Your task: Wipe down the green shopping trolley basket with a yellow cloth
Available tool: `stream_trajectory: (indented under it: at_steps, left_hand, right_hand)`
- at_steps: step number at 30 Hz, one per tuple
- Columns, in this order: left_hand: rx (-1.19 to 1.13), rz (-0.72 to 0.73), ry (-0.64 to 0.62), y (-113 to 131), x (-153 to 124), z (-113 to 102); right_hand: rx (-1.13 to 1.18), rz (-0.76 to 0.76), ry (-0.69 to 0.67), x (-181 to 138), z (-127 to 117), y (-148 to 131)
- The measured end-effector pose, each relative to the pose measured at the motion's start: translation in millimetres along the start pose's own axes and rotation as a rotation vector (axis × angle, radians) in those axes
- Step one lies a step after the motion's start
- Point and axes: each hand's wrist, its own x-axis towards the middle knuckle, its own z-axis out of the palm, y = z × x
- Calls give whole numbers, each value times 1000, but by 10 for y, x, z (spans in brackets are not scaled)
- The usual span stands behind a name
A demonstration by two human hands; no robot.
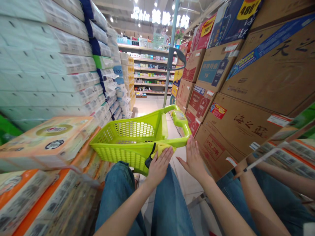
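Observation:
A lime-green plastic shopping basket (128, 139) with a handle bar (183, 123) stands in a shop aisle ahead of my knees. My left hand (159, 165) presses a yellow cloth (163, 148) flat against the basket's near rim, fingers stretched out over it. My right hand (193, 157) lies open against the rim's right corner, fingers straight and close together. My jeans-clad legs (157, 203) fill the bottom of the view. A grey pull handle (176, 60) rises on a pole behind the basket.
Stacked tissue packs (61, 62) wall the left side, with orange-edged packs (46, 144) nearest. Brown cardboard cartons (248, 82) are piled high on the right. A reflective panel (270, 183) at lower right mirrors my arms. Product shelves (150, 70) stand at the aisle's far end.

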Motion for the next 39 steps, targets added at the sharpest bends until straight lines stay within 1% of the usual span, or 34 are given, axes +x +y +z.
stream_trajectory:
  at_steps: [3,5,6,7,9,11,13,15,16,17,19,20,22,24,26,27,29,31,32,33,36,39]
  left_hand:
    - [-1,-85,-46,-168,-312,124]
    - [6,-118,-51,-215,-398,168]
    - [6,-117,-42,-209,-389,170]
    - [3,-106,-29,-182,-341,158]
    - [-5,-62,5,-68,-143,86]
    - [-10,10,28,94,142,-35]
    - [-16,88,23,248,418,-166]
    - [-15,57,22,338,586,-256]
    - [-14,48,21,350,610,-271]
    - [-12,43,23,341,589,-264]
    - [-8,34,16,268,433,-193]
    - [-5,7,8,214,313,-139]
    - [-1,-60,-51,95,42,-32]
    - [-1,-104,-82,-9,-194,36]
    - [-10,-155,-83,-71,-319,36]
    - [-26,-173,-76,-80,-326,8]
    - [-80,-184,-39,-55,-218,-103]
    - [-152,-181,17,18,31,-273]
    - [-190,-197,25,64,193,-373]
    - [-229,-202,-5,109,367,-476]
    - [-298,-176,-159,216,882,-762]
    - [-327,-145,-266,277,1258,-939]
  right_hand:
    - [4,12,-4,9,-7,-27]
    - [12,19,-1,11,-10,-48]
    - [15,21,3,11,-9,-57]
    - [17,23,8,10,-6,-64]
    - [25,28,15,4,5,-71]
    - [43,26,18,-4,18,-65]
    - [64,12,16,-9,24,-50]
    - [75,-3,14,-9,18,-32]
    - [75,-5,14,-7,11,-25]
    - [72,-1,11,-4,2,-21]
    - [66,14,3,3,-16,-23]
    - [65,25,0,8,-23,-31]
    - [72,48,5,16,-29,-60]
    - [94,69,23,23,-24,-102]
    - [134,83,43,29,-14,-148]
    - [156,87,51,31,-10,-168]
    - [193,92,66,32,-6,-195]
    - [226,89,76,26,-16,-193]
    - [248,84,76,19,-27,-180]
    - [279,76,72,9,-42,-160]
    - [400,43,50,-30,-117,-85]
    - [491,-1,36,-67,-216,-63]
